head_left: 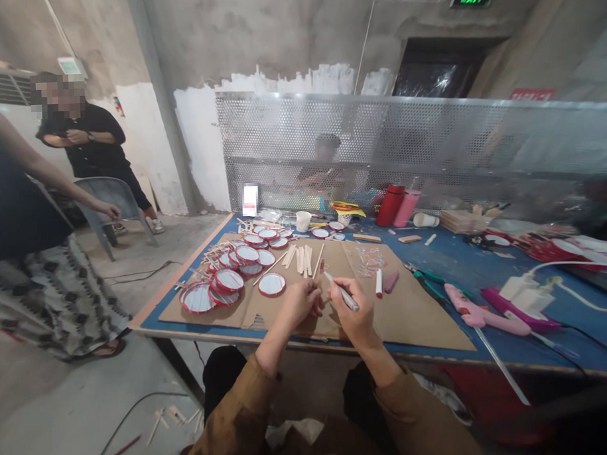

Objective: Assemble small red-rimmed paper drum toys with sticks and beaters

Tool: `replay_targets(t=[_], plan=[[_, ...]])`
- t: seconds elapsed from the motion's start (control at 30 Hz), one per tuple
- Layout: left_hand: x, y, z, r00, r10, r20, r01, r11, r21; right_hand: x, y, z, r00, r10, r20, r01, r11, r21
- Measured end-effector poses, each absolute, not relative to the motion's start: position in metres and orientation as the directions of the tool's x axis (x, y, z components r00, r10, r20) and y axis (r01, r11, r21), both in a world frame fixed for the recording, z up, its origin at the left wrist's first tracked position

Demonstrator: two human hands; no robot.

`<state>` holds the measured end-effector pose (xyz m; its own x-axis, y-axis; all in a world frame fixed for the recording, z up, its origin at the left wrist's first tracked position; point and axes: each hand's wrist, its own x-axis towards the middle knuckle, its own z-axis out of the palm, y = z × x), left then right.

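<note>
My left hand (303, 304) is closed in a pinch over the cardboard sheet (421, 323). A thin wooden stick (318, 261) rises from its fingertips, brownish towards one side; the held end is hidden. In my right hand (359, 312) is a white marker pen (341, 291), gripped like a pencil, its tip pointing at the stick. Just beyond my hands lie several flat wooden sticks (300, 259). To the left sit a single round red-rimmed disc (272, 284) and a heap of similar discs (229, 280). A white marker with a red end (378, 283) lies to the right.
Right of the cardboard are a pink glue gun (478, 312), green-handled pliers (435, 282) and a purple power strip (520, 316) with cables. Bottles (390, 206) and a paper cup (304, 220) stand along the perforated metal screen (275, 142). Two people are at the left.
</note>
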<state>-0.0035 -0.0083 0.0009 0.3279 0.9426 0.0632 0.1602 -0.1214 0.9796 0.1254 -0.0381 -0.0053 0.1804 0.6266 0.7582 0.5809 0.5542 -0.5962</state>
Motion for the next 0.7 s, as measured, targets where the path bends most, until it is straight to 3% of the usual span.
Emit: replay_targets(t=[0.7], plan=[[-0.0031,-0.0086,0.001,0.32,0.945,0.064,0.181,-0.127,0.975,0.1245,-0.0402,-0.0029,0.154,0.622,0.767,0.611,0.55,-0.569]])
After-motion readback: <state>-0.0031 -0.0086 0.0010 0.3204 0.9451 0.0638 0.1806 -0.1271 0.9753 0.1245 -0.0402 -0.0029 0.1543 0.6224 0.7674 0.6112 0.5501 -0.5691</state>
